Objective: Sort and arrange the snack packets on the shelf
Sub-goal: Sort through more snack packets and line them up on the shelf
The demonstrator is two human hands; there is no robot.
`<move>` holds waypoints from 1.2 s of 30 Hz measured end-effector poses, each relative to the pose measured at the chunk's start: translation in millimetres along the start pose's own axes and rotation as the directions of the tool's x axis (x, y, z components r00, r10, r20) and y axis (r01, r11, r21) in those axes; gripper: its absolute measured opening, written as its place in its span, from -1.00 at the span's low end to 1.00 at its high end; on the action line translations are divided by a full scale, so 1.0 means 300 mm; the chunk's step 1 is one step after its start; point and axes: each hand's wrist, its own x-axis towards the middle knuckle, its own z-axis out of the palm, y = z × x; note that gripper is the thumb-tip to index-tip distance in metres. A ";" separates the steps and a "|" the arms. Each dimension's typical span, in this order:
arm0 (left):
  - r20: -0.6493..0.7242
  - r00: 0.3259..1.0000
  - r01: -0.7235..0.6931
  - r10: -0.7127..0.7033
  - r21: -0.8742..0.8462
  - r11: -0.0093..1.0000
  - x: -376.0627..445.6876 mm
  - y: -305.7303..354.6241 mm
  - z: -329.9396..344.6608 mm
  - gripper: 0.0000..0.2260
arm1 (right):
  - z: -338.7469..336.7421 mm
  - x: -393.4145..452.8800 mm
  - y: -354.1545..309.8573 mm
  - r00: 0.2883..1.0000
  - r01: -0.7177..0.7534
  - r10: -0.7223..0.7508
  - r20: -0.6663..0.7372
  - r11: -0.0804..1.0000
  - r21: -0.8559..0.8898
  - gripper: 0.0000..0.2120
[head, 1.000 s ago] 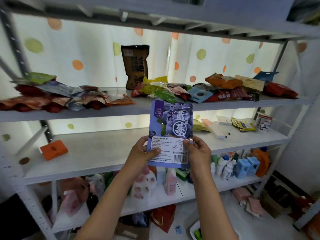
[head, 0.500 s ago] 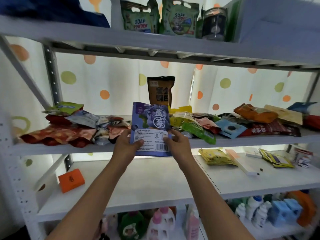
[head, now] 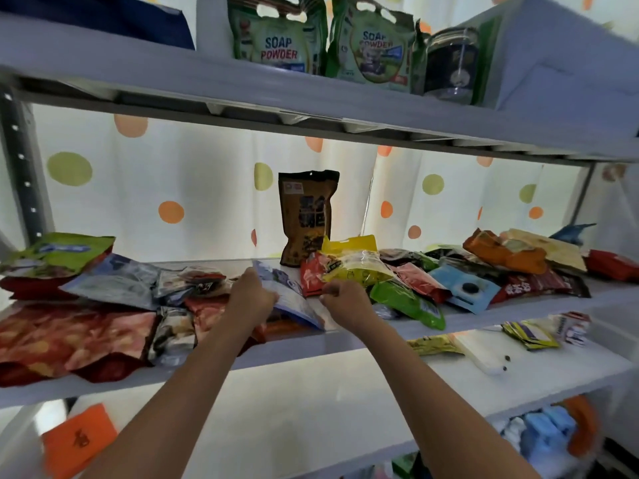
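Head view: I've got blue blueberry packet (head: 294, 299) tilted over front edge of middle shelf (head: 345, 337), in gap between left pile and right pile. Left hand (head: 250, 299) grips its near left side. Right hand (head: 342, 297) sits just beside packet, fingers curled; can't tell if holding anything. My worry: packet half over edge, slides off if left grip eases. Green packet (head: 408, 304) overhangs too, elbow bump drops it.
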 end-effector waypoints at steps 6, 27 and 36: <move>0.045 0.998 0.017 -0.032 0.298 0.954 0.046 0.023 0.009 -0.43 | -0.050 0.127 0.054 0.997 -0.020 0.012 -0.072 0.993 -0.116 -0.75; 0.301 0.953 0.005 -0.026 0.069 0.998 0.392 0.325 0.400 -0.66 | -0.270 0.553 0.376 0.958 -0.278 0.285 0.042 0.951 -0.135 -0.67; 0.383 0.898 0.272 -0.218 -0.093 0.958 0.445 0.306 0.473 -0.18 | -0.268 0.616 0.381 0.934 -0.333 0.338 0.119 0.941 -0.062 -0.41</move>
